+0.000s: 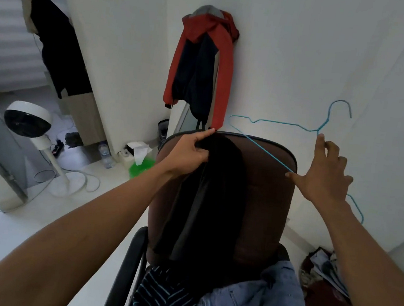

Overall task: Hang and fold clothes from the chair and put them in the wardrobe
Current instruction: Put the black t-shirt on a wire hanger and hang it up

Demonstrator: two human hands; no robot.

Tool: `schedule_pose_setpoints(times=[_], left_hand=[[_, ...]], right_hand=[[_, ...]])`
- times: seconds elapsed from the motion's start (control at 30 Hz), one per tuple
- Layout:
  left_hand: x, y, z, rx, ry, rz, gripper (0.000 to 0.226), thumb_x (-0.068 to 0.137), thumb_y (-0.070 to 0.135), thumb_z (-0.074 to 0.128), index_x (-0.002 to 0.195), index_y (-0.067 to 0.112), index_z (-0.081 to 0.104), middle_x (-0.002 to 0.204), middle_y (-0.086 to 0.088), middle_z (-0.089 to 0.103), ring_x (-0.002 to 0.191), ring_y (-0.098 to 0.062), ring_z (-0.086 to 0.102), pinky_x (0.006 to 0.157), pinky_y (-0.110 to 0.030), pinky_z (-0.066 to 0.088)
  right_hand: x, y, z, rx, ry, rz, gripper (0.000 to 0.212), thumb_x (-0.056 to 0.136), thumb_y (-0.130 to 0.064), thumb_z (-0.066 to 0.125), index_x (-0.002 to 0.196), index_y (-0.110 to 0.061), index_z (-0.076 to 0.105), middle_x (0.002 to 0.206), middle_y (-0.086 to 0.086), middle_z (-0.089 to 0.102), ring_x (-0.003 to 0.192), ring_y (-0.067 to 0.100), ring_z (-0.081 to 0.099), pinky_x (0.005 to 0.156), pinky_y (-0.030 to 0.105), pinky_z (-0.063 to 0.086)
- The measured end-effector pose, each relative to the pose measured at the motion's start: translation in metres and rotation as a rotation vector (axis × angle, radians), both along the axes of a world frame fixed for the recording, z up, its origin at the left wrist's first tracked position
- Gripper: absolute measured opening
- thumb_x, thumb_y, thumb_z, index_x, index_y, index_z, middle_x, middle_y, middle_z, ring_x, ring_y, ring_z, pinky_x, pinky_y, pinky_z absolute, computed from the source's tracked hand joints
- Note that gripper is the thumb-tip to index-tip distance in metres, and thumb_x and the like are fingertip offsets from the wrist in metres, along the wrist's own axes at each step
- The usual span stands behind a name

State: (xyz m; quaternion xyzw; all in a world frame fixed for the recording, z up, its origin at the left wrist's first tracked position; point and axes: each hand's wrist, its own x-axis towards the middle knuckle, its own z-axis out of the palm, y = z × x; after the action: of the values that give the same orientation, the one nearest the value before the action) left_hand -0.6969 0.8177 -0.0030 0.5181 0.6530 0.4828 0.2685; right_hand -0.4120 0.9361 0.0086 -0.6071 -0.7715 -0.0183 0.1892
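Note:
A black garment (206, 198) hangs down in front of the brown chair (263, 201) backrest. My left hand (191, 151) grips its top edge at the chair's upper rim. My right hand (323, 175) holds a blue wire hanger (274, 122) against the chair's right top corner, fingers spread, thumb and fingertips touching the wire. On the seat lie a dark striped garment (168, 296) and light blue jeans (255, 298).
A red and navy jacket (202, 65) hangs on the wall behind the chair. Dark clothes (57, 45) hang at the back left. A white fan (28, 119), cables, a bottle and a green bin (139, 168) stand on the floor left. A bag (326, 290) lies at right.

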Motion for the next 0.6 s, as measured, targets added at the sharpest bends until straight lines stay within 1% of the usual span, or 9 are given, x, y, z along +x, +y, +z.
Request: schedule_pose_setpoints(times=[0.03,0.13,0.2,0.27,0.33,0.37,0.47,0.5,0.6], left_hand=[[0.004,0.010,0.013,0.017,-0.009,-0.031,0.073,0.086,-0.013,0.051,0.150,0.020,0.041,0.105,0.004,0.070,0.084,-0.011,0.066,0.086,-0.032,0.054],[0.013,0.042,0.048,0.079,0.020,-0.105,0.085,0.082,-0.022,0.041,0.156,0.018,0.029,0.147,-0.001,0.049,0.129,-0.018,0.055,0.099,-0.028,0.050],[0.012,0.064,0.067,0.113,0.104,-0.118,0.088,0.079,-0.021,0.041,0.157,0.016,0.024,0.156,-0.004,0.039,0.141,-0.018,0.043,0.110,-0.031,0.043],[0.009,0.083,0.082,0.111,0.200,-0.126,0.088,0.079,-0.016,0.043,0.158,0.017,0.021,0.158,-0.003,0.036,0.140,-0.015,0.042,0.111,-0.025,0.039],[0.006,0.099,0.087,0.075,0.270,-0.101,0.088,0.081,-0.011,0.044,0.159,0.021,0.017,0.159,-0.001,0.032,0.133,-0.015,0.047,0.101,-0.017,0.041],[0.004,0.106,0.084,0.036,0.294,-0.088,0.089,0.083,-0.010,0.044,0.159,0.024,0.015,0.161,-0.002,0.029,0.133,-0.017,0.046,0.099,-0.018,0.043],[0.000,0.119,0.066,-0.063,0.337,-0.097,0.090,0.087,-0.007,0.045,0.160,0.028,0.007,0.163,-0.004,0.023,0.132,-0.029,0.050,0.104,-0.037,0.050],[-0.001,0.123,0.060,-0.081,0.347,-0.099,0.089,0.088,-0.007,0.046,0.160,0.028,0.006,0.163,-0.005,0.023,0.132,-0.031,0.050,0.104,-0.040,0.049],[0.001,0.132,0.051,-0.081,0.334,-0.092,0.087,0.089,-0.007,0.046,0.160,0.027,0.007,0.163,-0.006,0.022,0.137,-0.027,0.044,0.104,-0.031,0.046]], right_hand=[[0.005,0.002,0.003,0.012,0.015,-0.013,0.122,0.070,-0.050,0.085,0.157,-0.024,0.005,0.156,0.007,0.022,0.132,0.038,0.036,0.087,0.060,0.045],[0.018,0.008,0.011,0.020,0.057,-0.059,0.121,0.071,-0.051,0.085,0.158,-0.024,0.004,0.157,0.008,0.021,0.134,0.039,0.035,0.090,0.062,0.044],[0.026,0.011,0.016,0.025,0.090,-0.083,0.121,0.071,-0.050,0.085,0.158,-0.024,0.005,0.158,0.009,0.021,0.135,0.039,0.035,0.092,0.063,0.044],[0.033,0.015,0.018,0.038,0.093,-0.087,0.121,0.071,-0.050,0.085,0.158,-0.024,0.004,0.157,0.009,0.021,0.135,0.039,0.035,0.091,0.062,0.045],[0.039,0.018,0.019,0.039,0.076,-0.086,0.121,0.072,-0.050,0.084,0.158,-0.024,0.003,0.157,0.008,0.020,0.134,0.039,0.035,0.090,0.060,0.045],[0.040,0.020,0.018,0.033,0.068,-0.085,0.121,0.072,-0.051,0.084,0.158,-0.024,0.003,0.157,0.007,0.020,0.133,0.038,0.035,0.090,0.060,0.045],[0.043,0.024,0.009,0.014,0.040,-0.079,0.122,0.071,-0.053,0.084,0.158,-0.024,0.002,0.157,0.007,0.020,0.133,0.037,0.036,0.089,0.059,0.046],[0.043,0.026,0.006,0.008,0.030,-0.075,0.122,0.071,-0.054,0.083,0.158,-0.024,0.002,0.157,0.006,0.020,0.133,0.036,0.036,0.089,0.058,0.046],[0.042,0.029,-0.004,-0.018,-0.004,-0.054,0.121,0.071,-0.055,0.082,0.157,-0.025,0.003,0.157,0.005,0.020,0.131,0.034,0.037,0.088,0.056,0.046]])
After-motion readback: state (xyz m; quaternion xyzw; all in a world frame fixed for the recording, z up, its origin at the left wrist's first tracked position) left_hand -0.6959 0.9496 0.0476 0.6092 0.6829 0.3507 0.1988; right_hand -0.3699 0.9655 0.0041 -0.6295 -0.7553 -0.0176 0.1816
